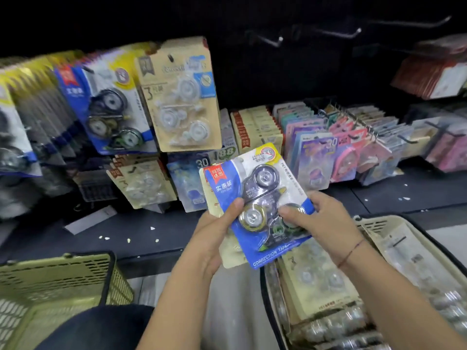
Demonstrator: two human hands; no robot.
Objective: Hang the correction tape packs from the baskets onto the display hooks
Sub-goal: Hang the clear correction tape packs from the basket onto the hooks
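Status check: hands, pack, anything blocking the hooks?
Both grip blue pack: left hand, right hand. Behind it, beige packs. Not hung yet. Matching row hangs upper left, path looks open.

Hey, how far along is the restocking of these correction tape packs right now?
Partway. Done: rows of blue-card packs and beige-card packs already hang on the display. In hand: the left hand and right hand grip one blue correction tape pack, with a beige pack behind it. Left: the cream plastic basket on the right holds stacked beige packs, and dark metal hooks up top are bare.
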